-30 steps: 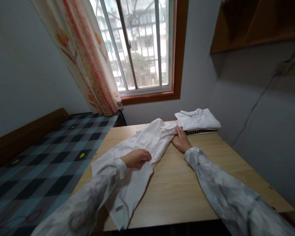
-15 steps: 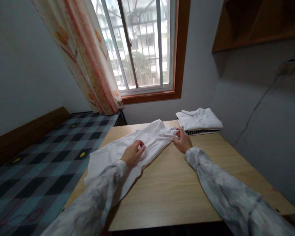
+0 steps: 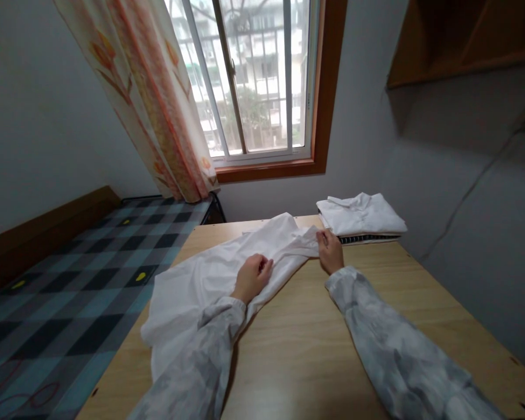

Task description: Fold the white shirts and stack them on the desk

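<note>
A white shirt (image 3: 210,274), crumpled and stretched diagonally, lies over the left part of the wooden table (image 3: 297,350). My left hand (image 3: 251,277) rests on its middle, fingers curled in and closed on the cloth; the fingertips are partly hidden. At the shirt's right end, my right hand (image 3: 331,251) pinches a narrow end of the white cloth between thumb and fingers. Just behind my right hand sits a neatly folded white shirt (image 3: 361,211), collar showing, on top of a dark patterned folded piece (image 3: 367,238).
To the left stands a bed (image 3: 100,291) with a dark checked cover, close beside the table edge. A window (image 3: 258,87) and a flowered curtain (image 3: 135,87) are behind the table. A wooden shelf (image 3: 437,70) hangs at upper right, with a cable (image 3: 468,186) running down the wall.
My left hand has slid slightly right and nearer along the shirt, its fingers curling closer together. My right hand has shifted slightly right, drawing the shirt's narrow end out straighter.
</note>
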Action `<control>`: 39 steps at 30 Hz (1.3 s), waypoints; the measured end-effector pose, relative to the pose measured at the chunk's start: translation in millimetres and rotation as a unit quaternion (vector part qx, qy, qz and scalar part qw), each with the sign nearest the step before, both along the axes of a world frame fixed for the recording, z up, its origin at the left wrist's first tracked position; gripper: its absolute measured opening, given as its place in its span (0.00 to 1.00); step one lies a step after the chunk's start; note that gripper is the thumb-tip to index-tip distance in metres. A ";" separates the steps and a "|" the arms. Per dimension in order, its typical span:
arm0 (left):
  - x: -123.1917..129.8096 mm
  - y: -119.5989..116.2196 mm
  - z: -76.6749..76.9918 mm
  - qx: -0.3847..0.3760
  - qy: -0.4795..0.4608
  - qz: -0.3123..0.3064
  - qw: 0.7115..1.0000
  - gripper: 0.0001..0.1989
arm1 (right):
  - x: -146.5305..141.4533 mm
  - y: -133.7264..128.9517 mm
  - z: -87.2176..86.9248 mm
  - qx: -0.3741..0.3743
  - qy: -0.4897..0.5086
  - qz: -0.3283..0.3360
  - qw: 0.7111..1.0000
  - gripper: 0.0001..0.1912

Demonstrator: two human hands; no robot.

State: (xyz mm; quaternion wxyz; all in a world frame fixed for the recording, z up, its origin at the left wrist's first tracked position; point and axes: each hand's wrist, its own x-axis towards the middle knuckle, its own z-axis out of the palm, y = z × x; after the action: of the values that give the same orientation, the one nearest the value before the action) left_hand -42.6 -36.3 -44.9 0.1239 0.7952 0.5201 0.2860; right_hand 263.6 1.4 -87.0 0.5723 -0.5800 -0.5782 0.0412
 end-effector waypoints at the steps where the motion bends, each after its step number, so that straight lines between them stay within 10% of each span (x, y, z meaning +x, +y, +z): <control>1: -0.9 1.9 -0.5 0.003 -0.014 -0.016 1.000 0.19 | 2.4 0.0 -1.5 -0.005 0.029 -0.010 1.000 0.20; 14: 0.9 -7.5 5.4 -0.062 -0.027 -0.047 0.997 0.17 | 4.2 -4.1 3.1 0.021 0.146 -0.118 0.982 0.27; 33: -4.9 -7.7 13.7 0.070 0.134 0.006 0.989 0.21 | 29.6 -6.3 -2.5 -0.022 0.201 -0.200 0.959 0.24; 39: -5.6 -6.7 11.5 0.079 0.131 -0.006 0.988 0.19 | 26.8 -17.2 12.6 0.015 0.007 -0.200 0.980 0.17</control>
State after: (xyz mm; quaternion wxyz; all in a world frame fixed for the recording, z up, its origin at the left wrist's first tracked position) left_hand -48.2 -43.0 -33.3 -0.0065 0.8363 0.5025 0.2192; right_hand 290.4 -15.8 -74.4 0.5819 -0.6749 -0.4469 -0.0789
